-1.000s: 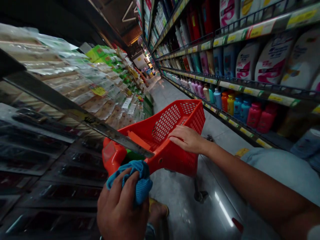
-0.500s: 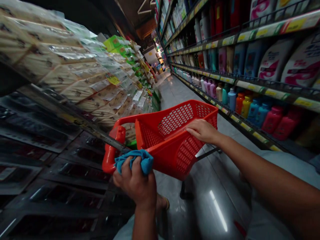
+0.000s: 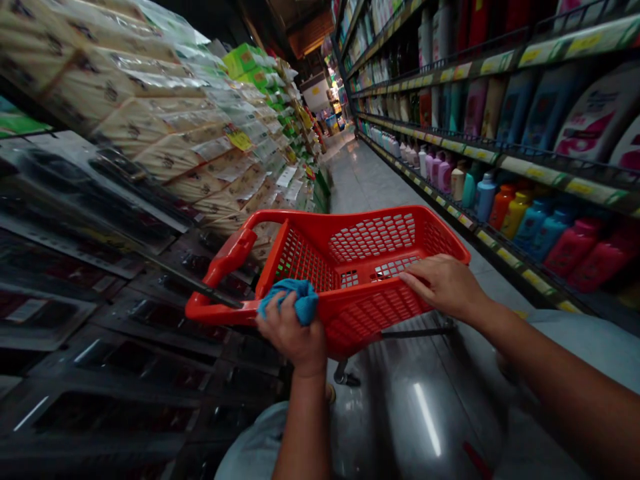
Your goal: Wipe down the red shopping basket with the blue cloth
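Observation:
A red plastic shopping cart [image 3: 370, 319] stands crosswise in front of me, with lattice walls and its handle end to the left. My left hand [image 3: 295, 333] is closed round a crumpled blue cloth [image 3: 294, 297]. It presses the cloth to the near rim, beside the handle [image 3: 227, 257]. Further right, my right hand [image 3: 445, 283] is closed over the same near rim towards the cart's far end, its thumb on the outer side. Within the cart only the perforated floor and walls show. Part of the wheeled frame is hidden below the basket.
Shelves [image 3: 500, 160] of shampoo and colourful bottles [image 3: 537, 220] line the right side. On the left rise stacked packs in cream wrapping [image 3: 165, 133], with dark boxed goods [image 3: 115, 393] below. A grey tiled floor [image 3: 357, 167] runs down the aisle between them.
The cart has turned and tipped slightly, so more of its inside floor shows, and it sits further right in view. Both hands have shifted right with it, still on the rim.

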`<state>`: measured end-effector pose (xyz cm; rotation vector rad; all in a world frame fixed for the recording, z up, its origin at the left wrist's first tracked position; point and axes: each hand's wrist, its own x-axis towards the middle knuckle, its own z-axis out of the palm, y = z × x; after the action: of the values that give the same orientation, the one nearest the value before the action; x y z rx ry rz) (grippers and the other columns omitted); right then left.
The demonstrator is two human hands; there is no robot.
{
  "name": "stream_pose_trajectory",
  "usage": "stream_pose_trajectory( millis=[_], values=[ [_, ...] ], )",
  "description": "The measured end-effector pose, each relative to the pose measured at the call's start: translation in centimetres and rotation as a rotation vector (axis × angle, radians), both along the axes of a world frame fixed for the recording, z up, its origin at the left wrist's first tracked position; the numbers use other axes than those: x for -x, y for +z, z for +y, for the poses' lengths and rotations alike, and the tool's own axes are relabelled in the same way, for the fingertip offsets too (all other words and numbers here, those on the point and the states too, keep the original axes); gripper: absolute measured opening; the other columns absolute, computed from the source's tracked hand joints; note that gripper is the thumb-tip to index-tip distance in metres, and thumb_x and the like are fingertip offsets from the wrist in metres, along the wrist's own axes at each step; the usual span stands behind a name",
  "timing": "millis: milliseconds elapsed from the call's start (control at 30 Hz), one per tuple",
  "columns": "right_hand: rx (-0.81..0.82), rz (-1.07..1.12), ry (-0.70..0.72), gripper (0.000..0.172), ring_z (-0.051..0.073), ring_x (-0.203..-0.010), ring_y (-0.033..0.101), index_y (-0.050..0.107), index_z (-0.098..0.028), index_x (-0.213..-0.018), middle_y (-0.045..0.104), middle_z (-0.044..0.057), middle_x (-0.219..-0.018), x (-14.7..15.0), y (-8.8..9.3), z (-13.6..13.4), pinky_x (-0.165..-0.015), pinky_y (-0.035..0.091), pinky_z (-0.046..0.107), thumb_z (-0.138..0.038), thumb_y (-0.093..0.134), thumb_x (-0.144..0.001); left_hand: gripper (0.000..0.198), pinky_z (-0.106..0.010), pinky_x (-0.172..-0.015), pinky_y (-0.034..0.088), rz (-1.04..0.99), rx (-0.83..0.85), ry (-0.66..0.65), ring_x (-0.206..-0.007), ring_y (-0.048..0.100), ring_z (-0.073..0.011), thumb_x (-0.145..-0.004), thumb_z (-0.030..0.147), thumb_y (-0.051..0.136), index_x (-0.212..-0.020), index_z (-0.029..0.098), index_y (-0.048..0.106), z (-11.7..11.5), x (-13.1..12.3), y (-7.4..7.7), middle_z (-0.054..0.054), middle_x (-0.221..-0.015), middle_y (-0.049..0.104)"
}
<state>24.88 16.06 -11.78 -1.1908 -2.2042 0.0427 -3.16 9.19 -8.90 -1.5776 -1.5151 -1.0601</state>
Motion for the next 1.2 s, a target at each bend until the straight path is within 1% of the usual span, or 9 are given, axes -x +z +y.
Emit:
stream_pose_trajectory(
  millis=[133,333,400,600,700,800,867,1067,1200],
  values=[
    [-0.033,-0.038,0.017,0.04,0.02,-0.079,0.07,0.075,-0.023,-0.087,0.077,0.004,-0.084,0.1,-0.5,-1.2,-0.072,0.04,0.033,-0.041,0.044,-0.104,0.022,-0.04,-0.095,0.041,0.064,0.129,-0.143,-0.105,0.058,-0.024,-0.085,0.026,0.061,-0.107,0.026,0.066,0.5,-3.2,-3.1,-0.007,-0.113,0.067],
    [-0.101,-0.035,-0.023,0.058,0.017,-0.062,0.064,0.068,-0.021,-0.061,0.07,0.003,-0.062,-2.5,-1.4,-1.5,-0.064,0.037,0.031,-0.044,0.038,-0.105,0.03,-0.055,-0.107,0.032,-0.203,-0.089,0.085,-0.118,0.049,-0.0294,-0.088,0.034,0.061,-0.114,0.021,0.056,0.9,3.4,-0.9,-0.013,-0.12,0.054],
    [-0.152,-0.014,0.011,0.058,0.016,-0.06,0.062,0.066,-0.02,-0.059,0.067,0.003,-0.059,-2.5,-1.9,-1.6,-0.067,0.039,0.032,-0.041,0.038,-0.106,0.033,-0.054,-0.107,0.034,-0.275,-0.114,0.121,-0.122,0.046,-0.0293,-0.09,0.031,0.057,-0.12,0.021,0.051,1.1,3.4,-1.2,-0.014,-0.123,0.048],
    [-0.264,0.046,0.058,0.055,0.015,-0.055,0.059,0.063,-0.019,-0.056,0.064,0.002,-0.056,-1.4,-2.7,-1.6,-0.068,0.04,0.031,-0.035,0.042,-0.105,0.021,-0.039,-0.091,0.05,-0.187,0.126,-0.141,-0.101,0.06,-0.0221,-0.08,0.024,0.061,-0.101,0.023,0.06,-0.4,-3.3,-8.1,-0.008,-0.109,0.058],
    [-0.265,0.048,0.067,0.054,0.015,-0.056,0.059,0.063,-0.019,-0.057,0.064,0.002,-0.056,-1.9,-2.6,-1.5,-0.068,0.04,0.031,-0.034,0.043,-0.104,0.016,-0.038,-0.088,0.052,-0.22,0.147,-0.135,-0.094,0.06,-0.0216,-0.077,0.028,0.063,-0.092,0.024,0.061,-0.9,-0.6,-8.8,-0.006,-0.101,0.06],
    [-0.286,0.075,0.05,0.053,0.015,-0.055,0.058,0.062,-0.019,-0.055,0.063,0.001,-0.055,-2.0,-2.6,-1.8,-0.069,0.041,0.03,-0.032,0.044,-0.104,0.023,-0.049,-0.098,0.046,-0.396,0.014,0.085,-0.105,0.055,-0.0264,-0.083,0.029,0.058,-0.105,0.021,0.056,-0.2,4.8,-7.4,-0.008,-0.105,0.052],
    [-0.305,0.097,0.036,0.052,0.014,-0.055,0.057,0.061,-0.019,-0.054,0.062,0.001,-0.054,-1.8,-2.6,-2.0,-0.068,0.04,0.03,-0.031,0.046,-0.103,0.028,-0.05,-0.1,0.044,-0.485,-0.026,0.184,-0.107,0.054,-0.0267,-0.085,0.028,0.057,-0.111,0.021,0.052,0.5,6.5,-7.0,-0.008,-0.107,0.049],
    [-0.345,0.119,0.004,0.052,0.014,-0.051,0.054,0.059,-0.019,-0.052,0.06,0.001,-0.052,-0.8,-2.9,-2.3,-0.068,0.04,0.031,-0.029,0.048,-0.101,0.022,-0.052,-0.106,0.042,-0.542,0.096,0.161,-0.114,0.054,-0.0291,-0.083,0.029,0.063,-0.102,0.019,0.057,0.5,1.9,-11.5,-0.011,-0.113,0.056],
    [-0.366,0.114,-0.016,0.052,0.014,-0.051,0.053,0.058,-0.019,-0.051,0.06,0.001,-0.051,-0.8,-2.8,-2.1,-0.066,0.039,0.031,-0.029,0.048,-0.101,0.025,-0.051,-0.104,0.045,-0.648,0.132,0.176,-0.111,0.058,-0.0261,-0.084,0.033,0.067,-0.102,0.018,0.062,0.3,3.8,-12.7,-0.009,-0.111,0.061]
  ],
)
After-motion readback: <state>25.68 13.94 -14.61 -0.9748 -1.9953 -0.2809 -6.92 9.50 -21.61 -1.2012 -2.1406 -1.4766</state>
